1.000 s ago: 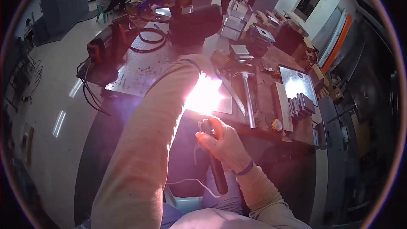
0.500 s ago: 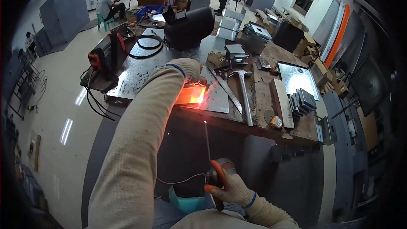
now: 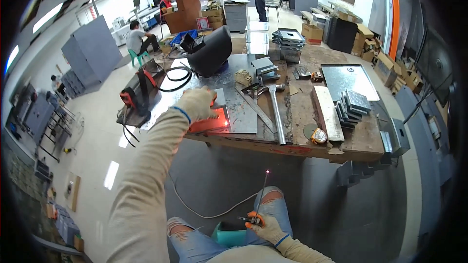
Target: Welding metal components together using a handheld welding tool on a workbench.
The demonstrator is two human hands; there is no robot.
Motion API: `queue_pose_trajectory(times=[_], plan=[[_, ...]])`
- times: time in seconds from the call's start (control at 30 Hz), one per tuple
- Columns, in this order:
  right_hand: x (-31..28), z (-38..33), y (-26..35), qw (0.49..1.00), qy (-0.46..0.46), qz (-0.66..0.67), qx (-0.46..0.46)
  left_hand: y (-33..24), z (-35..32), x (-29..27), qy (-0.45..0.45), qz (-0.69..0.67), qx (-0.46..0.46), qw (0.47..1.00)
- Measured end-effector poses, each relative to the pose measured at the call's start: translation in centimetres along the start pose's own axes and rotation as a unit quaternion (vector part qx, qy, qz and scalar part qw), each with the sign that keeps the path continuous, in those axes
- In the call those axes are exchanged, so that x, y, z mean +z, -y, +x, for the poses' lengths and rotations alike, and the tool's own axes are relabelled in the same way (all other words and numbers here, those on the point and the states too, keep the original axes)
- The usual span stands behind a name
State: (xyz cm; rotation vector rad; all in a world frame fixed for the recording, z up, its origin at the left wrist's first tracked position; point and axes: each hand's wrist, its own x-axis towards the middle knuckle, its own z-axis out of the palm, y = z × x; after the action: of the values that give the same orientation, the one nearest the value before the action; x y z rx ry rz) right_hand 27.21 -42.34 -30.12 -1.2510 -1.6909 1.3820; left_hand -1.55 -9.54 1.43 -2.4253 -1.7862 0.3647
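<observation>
My left hand (image 3: pixel 197 104), in a pale work glove with orange fingertips, grips a small metal piece (image 3: pixel 208 122) near the table's front edge. The piece is lit red, with a bright glowing spot at its right corner; the glove hides part of it. Below the table edge, over my lap, my right hand (image 3: pixel 267 229), gloved alike, is closed round a welding electrode holder (image 3: pixel 252 219). A thin welding electrode (image 3: pixel 263 191) points up from the holder, its tip glowing pink, apart from the metal piece.
On the worktable (image 3: pixel 302 107) lie a claw hammer (image 3: pixel 277 114), a steel ruler (image 3: pixel 256 109), a tape measure (image 3: pixel 319 136) and a metal bar (image 3: pixel 327 113). Behind stand a black welding helmet (image 3: pixel 210 52) and a welding machine (image 3: pixel 141 87). Other people are farther back.
My view has tilted up. The electrode in my right hand has moved down and away from the metal piece. The orange glare on the piece has dimmed to red; my left hand stays at it.
</observation>
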Motion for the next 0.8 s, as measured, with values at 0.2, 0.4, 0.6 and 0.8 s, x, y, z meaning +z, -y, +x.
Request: queue_pose_trajectory(times=[0.2,0.4,0.6,0.8], plan=[[-0.5,1.2,-1.0,0.999,0.018,-0.028,0.009,-4.0,-1.0,1.8,-0.038,0.134,-0.069,0.988],[-1.5,1.2,-0.8,0.999,0.031,-0.040,0.003,-2.7,0.1,3.9,-0.086,0.191,-0.102,0.972],[-1.5,1.3,-2.1,0.999,0.027,-0.042,-0.015,-1.1,1.6,2.2,-0.078,0.182,-0.097,0.975],[-1.7,2.0,-1.6,0.997,0.041,-0.060,-0.024,3.0,5.1,1.7,-0.088,0.155,-0.123,0.976]])
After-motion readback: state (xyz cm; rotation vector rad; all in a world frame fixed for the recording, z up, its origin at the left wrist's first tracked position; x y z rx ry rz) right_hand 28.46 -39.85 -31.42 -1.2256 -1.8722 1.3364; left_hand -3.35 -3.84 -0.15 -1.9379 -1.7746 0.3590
